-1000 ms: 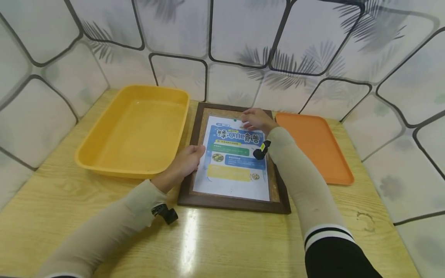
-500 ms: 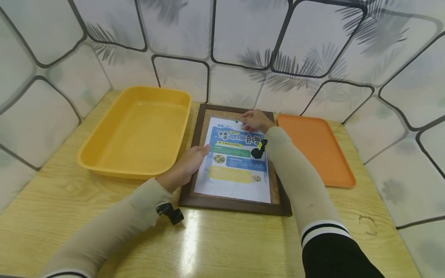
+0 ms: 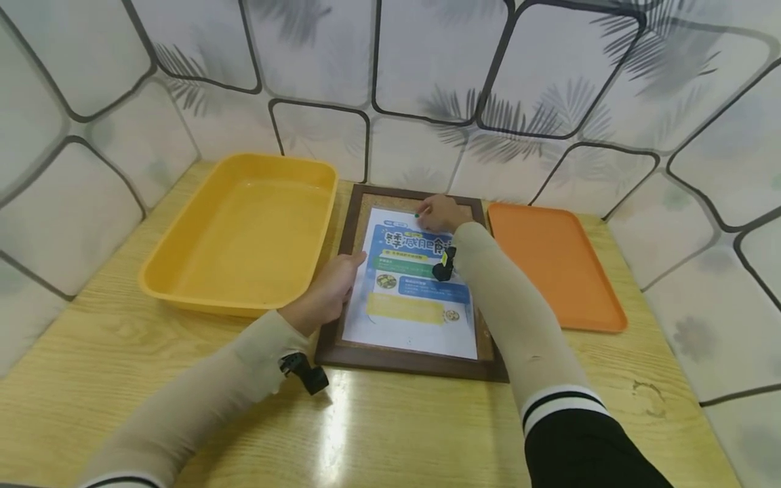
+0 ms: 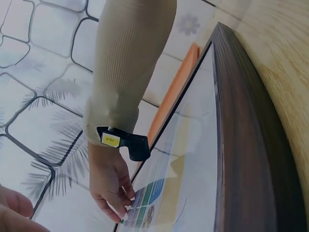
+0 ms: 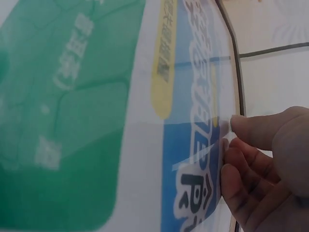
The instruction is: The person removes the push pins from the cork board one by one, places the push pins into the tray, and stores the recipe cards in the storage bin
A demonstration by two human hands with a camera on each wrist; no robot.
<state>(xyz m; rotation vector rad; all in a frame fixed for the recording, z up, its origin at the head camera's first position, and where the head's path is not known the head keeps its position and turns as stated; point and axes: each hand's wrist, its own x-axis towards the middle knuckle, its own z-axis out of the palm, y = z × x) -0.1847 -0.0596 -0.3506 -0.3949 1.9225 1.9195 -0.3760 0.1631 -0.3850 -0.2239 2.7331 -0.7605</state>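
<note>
A glossy printed poster (image 3: 407, 339) lies on a brown-framed cork board (image 3: 421, 367), also seen edge-on in the left wrist view. My right hand (image 3: 441, 213) is at the poster's top edge, thumb and forefinger pinching a green pushpin (image 3: 417, 215). In the right wrist view its thumb and bent fingertips (image 5: 231, 176) come close together over the sheet's edge. My left hand (image 3: 327, 290) is at the board's left side, overlapping the frame, its thumb by the poster's left edge. Its other fingers are partly hidden; in the left wrist view thumb and fingers stand apart, holding nothing visible.
A deep yellow tray (image 3: 238, 303) stands left of the board, close beside my left forearm. On the right lies a flat orange tray (image 3: 561, 264), partly behind my right sleeve. A patterned wall (image 3: 415, 149) rises right behind the wooden table (image 3: 421, 434).
My right hand has shifted left along the top edge onto the green pushpin, which showed beside it before. My left hand has moved slightly right and down; the poster stays flat on the board.
</note>
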